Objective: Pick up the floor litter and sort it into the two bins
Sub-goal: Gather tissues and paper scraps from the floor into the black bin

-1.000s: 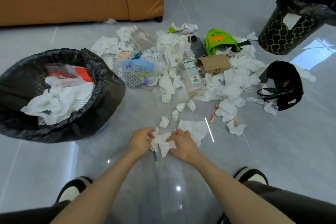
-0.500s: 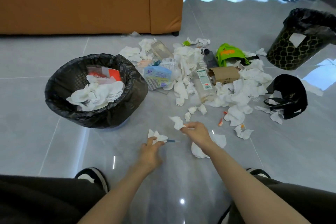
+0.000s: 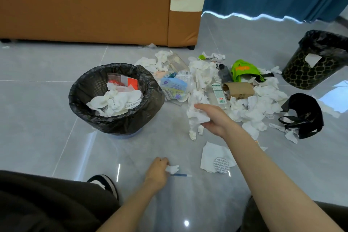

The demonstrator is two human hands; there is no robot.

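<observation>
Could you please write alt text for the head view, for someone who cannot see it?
A person's right hand holds crumpled tissues above the littered floor near a black-lined bin; the left hand grips a small tissue wad.

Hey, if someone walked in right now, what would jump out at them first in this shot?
The heap of crumpled white tissues strewn in front of the orange sofa grabs the eye first. Left of it stands a black-lined bin partly filled with tissues. Nearer the camera, the right hand grips a tissue wad, while the left hand pinches a small scrap.
</observation>
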